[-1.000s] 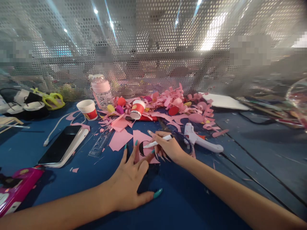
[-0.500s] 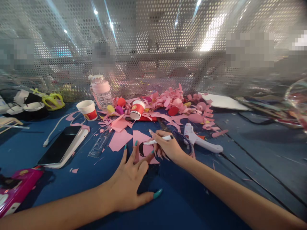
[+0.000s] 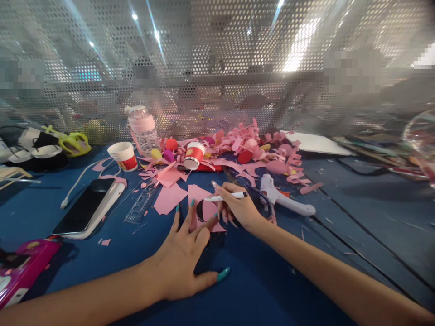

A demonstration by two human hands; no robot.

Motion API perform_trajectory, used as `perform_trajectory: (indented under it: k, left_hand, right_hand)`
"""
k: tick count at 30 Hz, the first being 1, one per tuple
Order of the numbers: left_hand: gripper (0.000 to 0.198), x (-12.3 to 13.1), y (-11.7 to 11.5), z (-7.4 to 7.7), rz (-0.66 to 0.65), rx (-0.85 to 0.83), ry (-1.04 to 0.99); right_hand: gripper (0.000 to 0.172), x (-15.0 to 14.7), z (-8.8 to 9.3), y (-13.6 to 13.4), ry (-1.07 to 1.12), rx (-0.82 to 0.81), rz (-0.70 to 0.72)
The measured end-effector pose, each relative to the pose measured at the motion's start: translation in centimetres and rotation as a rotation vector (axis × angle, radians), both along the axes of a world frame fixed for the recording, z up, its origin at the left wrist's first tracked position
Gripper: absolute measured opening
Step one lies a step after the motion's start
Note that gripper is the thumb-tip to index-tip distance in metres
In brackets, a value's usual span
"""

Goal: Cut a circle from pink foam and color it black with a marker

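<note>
My left hand lies flat on the blue table with its fingers spread, fingertips pressing the near edge of a pink foam sheet. A black curved shape is drawn on that sheet. My right hand is closed round a white marker pen, whose tip rests over the pink sheet by the black mark. Dark-handled scissors lie just behind my right hand.
A white glue gun lies right of the scissors. Pink foam scraps, paper cups, a pink-lidded bottle, a clear ruler and a phone crowd the table. A perforated metal wall closes the back.
The marker in my right hand has shifted slightly over the pink sheet. My left hand has stayed in place.
</note>
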State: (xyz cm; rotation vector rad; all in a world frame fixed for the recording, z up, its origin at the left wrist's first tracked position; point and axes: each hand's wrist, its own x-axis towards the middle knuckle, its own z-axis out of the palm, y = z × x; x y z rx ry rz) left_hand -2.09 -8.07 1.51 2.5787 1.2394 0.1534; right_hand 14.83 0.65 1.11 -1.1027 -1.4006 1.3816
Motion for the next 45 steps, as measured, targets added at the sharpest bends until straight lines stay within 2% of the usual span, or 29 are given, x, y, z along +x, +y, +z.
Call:
perform_trajectory:
  k: [5, 10, 14, 19, 23, 26, 30, 34, 37, 41, 45]
  left_hand:
    - [0.073, -0.05, 0.03, -0.15, -0.008, 0.007, 0.001]
    - [0.075, 0.03, -0.05, -0.36, -0.004, 0.011, 0.009]
    - [0.074, -0.01, -0.06, -0.57, 0.014, 0.032, 0.007]
    - [0.072, -0.05, -0.01, -0.68, -0.004, 0.029, -0.012]
    - [0.073, 0.05, -0.08, -0.73, 0.011, 0.051, -0.010]
    - [0.070, 0.03, -0.07, -0.68, 0.007, 0.051, -0.008]
    - [0.070, -0.05, -0.01, -0.57, -0.006, 0.033, -0.017]
    - [0.068, 0.17, -0.13, -0.64, 0.015, 0.043, -0.006]
    - [0.069, 0.34, -0.23, -0.74, 0.047, 0.062, -0.008]
    - [0.068, 0.17, -0.13, -0.74, 0.024, 0.055, 0.005]
    - [0.070, 0.06, -0.09, -0.75, 0.015, 0.056, 0.005]
  right_hand:
    - [0.044, 0.11, -0.24, 0.13, -0.044, 0.016, 0.092]
    - [0.040, 0.08, -0.36, 0.16, -0.040, 0.016, 0.034]
    - [0.042, 0.21, -0.22, 0.14, -0.096, 0.005, 0.126]
    - [0.038, 0.23, -0.35, 0.18, -0.062, 0.027, 0.039]
    - [0.041, 0.19, -0.36, 0.07, -0.107, 0.031, 0.123]
    - [0.039, 0.15, -0.18, -0.08, -0.088, 0.058, 0.021]
    - [0.041, 0.21, -0.04, -0.13, -0.132, 0.033, 0.118]
    - [0.039, 0.28, -0.13, -0.05, -0.090, 0.054, 0.053]
    - [0.041, 0.26, -0.24, 0.00, -0.114, 0.015, 0.115]
    - [0.041, 0.20, -0.26, 0.01, -0.080, 0.035, 0.040]
    - [0.041, 0.17, -0.18, 0.00, -0.108, 0.001, 0.088]
